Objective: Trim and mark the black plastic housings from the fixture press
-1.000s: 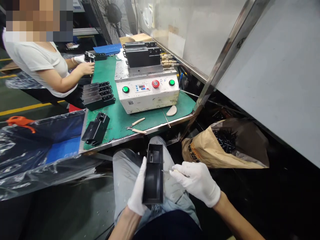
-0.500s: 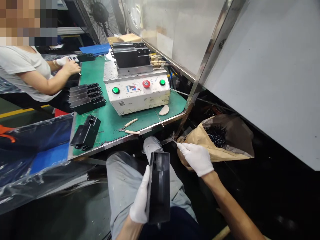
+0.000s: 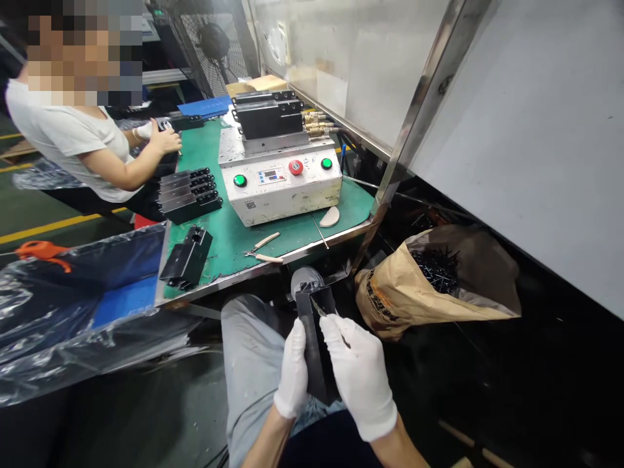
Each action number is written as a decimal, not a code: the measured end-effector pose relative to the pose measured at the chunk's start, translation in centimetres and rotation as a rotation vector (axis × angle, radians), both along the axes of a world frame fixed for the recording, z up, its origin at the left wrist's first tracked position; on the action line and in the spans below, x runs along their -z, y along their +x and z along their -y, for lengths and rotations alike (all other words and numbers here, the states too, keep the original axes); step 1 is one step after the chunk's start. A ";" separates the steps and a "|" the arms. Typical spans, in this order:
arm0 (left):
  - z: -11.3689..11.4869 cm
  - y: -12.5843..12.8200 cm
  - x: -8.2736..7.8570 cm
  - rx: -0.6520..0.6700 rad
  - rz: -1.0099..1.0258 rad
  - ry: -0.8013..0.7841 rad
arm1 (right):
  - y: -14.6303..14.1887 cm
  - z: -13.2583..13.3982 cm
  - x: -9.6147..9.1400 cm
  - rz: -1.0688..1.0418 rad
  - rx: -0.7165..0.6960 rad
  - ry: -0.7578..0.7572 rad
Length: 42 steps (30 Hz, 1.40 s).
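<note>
My left hand (image 3: 294, 370), in a white glove, is closed on the left side of a long black plastic housing (image 3: 316, 354) above my lap. The housing stands tilted, its far end toward the table. My gloved right hand (image 3: 361, 374) pinches a thin metal blade (image 3: 318, 308), whose tip lies at the housing's upper part. Whether the tip touches the plastic I cannot tell. The right hand covers much of the housing's right side.
A white machine (image 3: 287, 195) with black housings on top stands on the green table (image 3: 229, 253). Cutting pliers (image 3: 266, 247), a thin rod (image 3: 320, 233) and another housing (image 3: 188, 257) lie there. A paper sack (image 3: 390, 292) of black scraps stands right. A co-worker (image 3: 92, 143) sits left.
My right hand has moved left from beside the sack to the housing, bringing the blade against or near its upper part. The view has shifted a little to the left.
</note>
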<state>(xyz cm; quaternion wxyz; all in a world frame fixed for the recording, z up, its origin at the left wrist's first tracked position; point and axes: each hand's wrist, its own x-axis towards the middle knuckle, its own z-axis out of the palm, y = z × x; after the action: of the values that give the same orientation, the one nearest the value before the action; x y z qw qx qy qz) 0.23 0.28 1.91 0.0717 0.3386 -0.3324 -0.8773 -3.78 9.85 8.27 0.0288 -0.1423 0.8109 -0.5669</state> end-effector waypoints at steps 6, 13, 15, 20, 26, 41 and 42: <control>-0.1 -0.1 0.4 -0.040 0.007 -0.060 | -0.4 0.0 0.3 -0.055 0.002 0.022; 0.1 0.2 1.0 -0.034 0.030 -0.096 | -0.3 0.1 1.0 -0.100 0.000 0.108; 0.0 0.3 0.8 -0.036 0.035 -0.121 | -0.3 0.2 1.1 -0.110 0.005 0.119; -0.2 0.5 0.7 -0.028 0.026 -0.164 | -0.2 0.5 1.3 -0.161 0.009 0.152; -0.2 0.5 0.8 -0.039 0.039 -0.117 | -0.2 0.4 1.3 -0.202 0.030 0.119; -0.3 0.6 1.3 -0.017 0.030 -0.233 | -0.3 0.1 1.4 -0.225 -0.008 0.142; -0.3 0.8 1.4 -0.013 0.033 -0.278 | -0.3 0.1 1.5 -0.224 -0.010 0.142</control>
<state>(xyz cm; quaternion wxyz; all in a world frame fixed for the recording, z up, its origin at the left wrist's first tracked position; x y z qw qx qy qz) 0.99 0.60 0.48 0.1183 0.3419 -0.4497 -0.8166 -4.07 9.73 6.73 -0.0491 -0.2061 0.8465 -0.4884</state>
